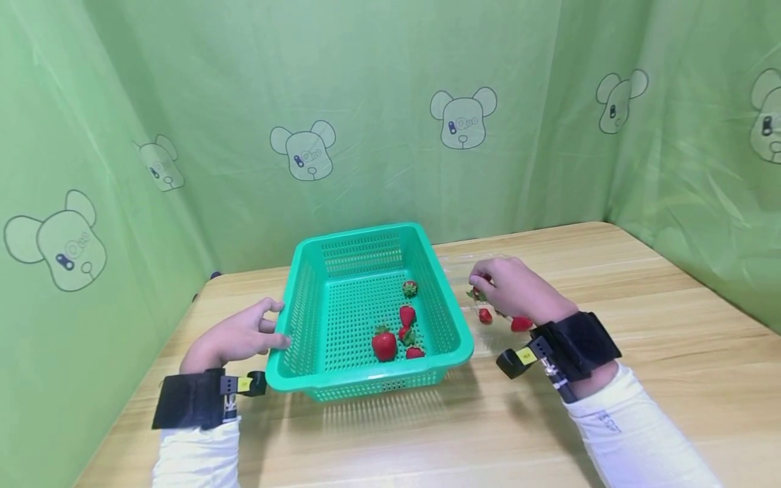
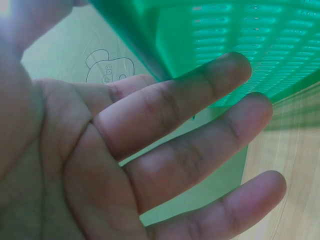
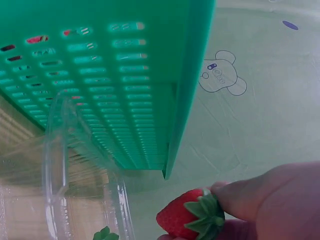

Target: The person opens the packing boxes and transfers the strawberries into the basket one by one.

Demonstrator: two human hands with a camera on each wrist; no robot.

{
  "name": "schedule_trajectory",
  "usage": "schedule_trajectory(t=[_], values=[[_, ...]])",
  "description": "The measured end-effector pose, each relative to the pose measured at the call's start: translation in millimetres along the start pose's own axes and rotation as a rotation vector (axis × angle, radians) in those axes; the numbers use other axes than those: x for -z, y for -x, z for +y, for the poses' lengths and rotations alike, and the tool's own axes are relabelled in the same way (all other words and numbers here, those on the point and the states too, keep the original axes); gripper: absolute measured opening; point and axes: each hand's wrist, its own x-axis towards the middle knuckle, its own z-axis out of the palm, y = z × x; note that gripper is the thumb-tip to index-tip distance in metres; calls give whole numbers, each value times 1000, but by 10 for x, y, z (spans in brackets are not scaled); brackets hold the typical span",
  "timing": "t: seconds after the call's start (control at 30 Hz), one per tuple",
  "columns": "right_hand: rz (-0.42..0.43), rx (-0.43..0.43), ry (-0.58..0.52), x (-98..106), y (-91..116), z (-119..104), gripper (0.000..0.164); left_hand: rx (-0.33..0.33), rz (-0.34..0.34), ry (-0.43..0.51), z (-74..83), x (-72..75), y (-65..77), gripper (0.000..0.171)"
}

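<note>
Seemingly partway along, pinching a strawberry [image 3: 180,217] in the right hand [image 1: 518,288] near a clear box [image 3: 56,170] with other strawberries [image 1: 485,316] left, resting the loosely spread left hand [image 1: 241,332] against the green basket [image 1: 372,377], with several red berries [image 1: 384,346] already inside

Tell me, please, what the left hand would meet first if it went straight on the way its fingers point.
Probably the green basket: the left hand points at its left side and looks very close or touching, though depth is unclear.
</note>
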Motion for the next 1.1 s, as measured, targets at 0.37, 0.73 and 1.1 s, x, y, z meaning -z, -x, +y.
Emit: schedule_trajectory(t=[0.37, 0.73, 1.1], values=[[73, 17, -34, -8, -14, -23, 21, 11, 6, -15, 5, 1, 10, 65], [49, -43, -303, -60, -58, -15, 24, 8, 8, -18, 3, -3, 6, 65], [-68, -125, -671, -67, -48, -43, 33, 10, 8, -18, 7, -6, 7, 64]])
